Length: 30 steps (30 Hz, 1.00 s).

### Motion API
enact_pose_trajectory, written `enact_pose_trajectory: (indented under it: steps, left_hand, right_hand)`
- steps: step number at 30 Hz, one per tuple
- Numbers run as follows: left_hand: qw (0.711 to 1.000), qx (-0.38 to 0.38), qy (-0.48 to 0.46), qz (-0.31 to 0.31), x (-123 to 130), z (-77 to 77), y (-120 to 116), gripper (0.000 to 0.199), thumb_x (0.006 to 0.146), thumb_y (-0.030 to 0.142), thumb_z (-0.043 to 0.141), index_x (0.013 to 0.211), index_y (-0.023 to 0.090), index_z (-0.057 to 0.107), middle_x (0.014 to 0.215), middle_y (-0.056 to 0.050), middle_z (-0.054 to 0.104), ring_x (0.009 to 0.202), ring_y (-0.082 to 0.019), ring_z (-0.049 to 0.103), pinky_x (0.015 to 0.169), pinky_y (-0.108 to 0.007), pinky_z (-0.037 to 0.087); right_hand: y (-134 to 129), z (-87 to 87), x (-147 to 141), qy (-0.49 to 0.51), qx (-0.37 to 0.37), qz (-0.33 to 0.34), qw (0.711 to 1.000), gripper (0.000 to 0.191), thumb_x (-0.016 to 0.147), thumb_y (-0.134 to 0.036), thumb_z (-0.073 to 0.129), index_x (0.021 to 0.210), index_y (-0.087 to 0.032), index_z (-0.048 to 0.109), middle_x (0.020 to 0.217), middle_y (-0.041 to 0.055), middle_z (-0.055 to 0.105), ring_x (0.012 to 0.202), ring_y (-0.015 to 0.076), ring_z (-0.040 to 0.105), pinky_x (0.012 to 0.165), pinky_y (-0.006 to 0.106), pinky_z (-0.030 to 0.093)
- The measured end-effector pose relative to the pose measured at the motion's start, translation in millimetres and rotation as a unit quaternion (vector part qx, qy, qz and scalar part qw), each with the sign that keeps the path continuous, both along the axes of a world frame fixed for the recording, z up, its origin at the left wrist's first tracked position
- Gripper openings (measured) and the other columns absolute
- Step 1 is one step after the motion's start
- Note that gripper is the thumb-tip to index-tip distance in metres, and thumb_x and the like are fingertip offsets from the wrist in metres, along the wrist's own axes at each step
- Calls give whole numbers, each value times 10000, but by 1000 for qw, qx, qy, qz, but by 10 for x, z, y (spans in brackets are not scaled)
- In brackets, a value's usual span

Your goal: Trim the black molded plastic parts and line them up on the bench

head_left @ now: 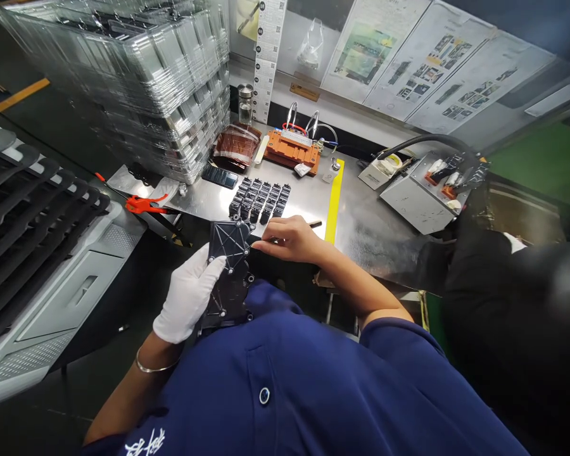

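My left hand [190, 292], in a white glove, grips a black ribbed plastic part [230, 244] by its left edge, thumb on top. The part is held in front of my shirt at the table's front edge. At its upper right edge is my right hand [289, 239], bare, with fingers pressed together; whatever they pinch is too small to make out. Just beyond the part, several rows of small black pieces [261, 199] lie on the metal table [361, 218].
Stacked clear trays [171, 95] stand at the back left, near a phone [220, 176]. An orange fixture [292, 152] sits at the back. Yellow tape [335, 202] crosses the table. To the right is a grey box [420, 196]; at left, an orange air gun [145, 204].
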<state>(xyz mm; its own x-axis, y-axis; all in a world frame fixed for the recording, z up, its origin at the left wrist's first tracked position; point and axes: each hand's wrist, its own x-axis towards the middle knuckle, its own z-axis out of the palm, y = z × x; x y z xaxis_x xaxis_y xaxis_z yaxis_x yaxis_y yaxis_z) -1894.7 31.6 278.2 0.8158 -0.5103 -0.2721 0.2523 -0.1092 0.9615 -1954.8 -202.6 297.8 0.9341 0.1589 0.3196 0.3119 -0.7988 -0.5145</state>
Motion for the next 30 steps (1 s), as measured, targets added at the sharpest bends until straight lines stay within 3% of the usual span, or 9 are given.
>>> enact_pose_trajectory:
  steps: [15, 20, 26, 30]
  left_hand:
    - [1000, 8, -13, 4, -8, -54, -16, 553, 833, 475, 701, 1289, 163, 682, 1253, -87, 733, 1188, -305, 650, 1052, -402, 492]
    - [997, 27, -47, 51, 35, -7, -3, 532, 863, 471, 672, 1302, 171, 673, 1223, -70, 745, 1141, -296, 666, 986, -371, 533]
    - [995, 33, -70, 58, 42, 25, -13, 485, 868, 442, 672, 1265, 163, 694, 1207, -58, 753, 1124, -284, 673, 1006, -362, 526]
    - [993, 23, -77, 82, 12, -16, -40, 457, 847, 435, 691, 1224, 180, 722, 1196, -54, 759, 1128, -270, 680, 1021, -359, 526]
  right_hand:
    - [9, -34, -3, 19, 9, 2, 1000, 413, 965, -471, 557, 678, -176, 593, 616, -9, 554, 578, 91, 483, 569, 223, 347]
    - [57, -76, -11, 32, 20, 2, 999, 432, 957, -491, 569, 669, -170, 593, 625, -9, 567, 565, 82, 475, 566, 221, 342]
    - [158, -140, 15, -39, 25, -96, 994, 446, 967, -509, 542, 691, -165, 609, 632, 0, 577, 573, 85, 489, 564, 213, 342]
    - [195, -137, 31, -36, -2, -111, 993, 458, 962, -515, 539, 668, -169, 603, 621, -3, 564, 554, 80, 457, 540, 214, 308]
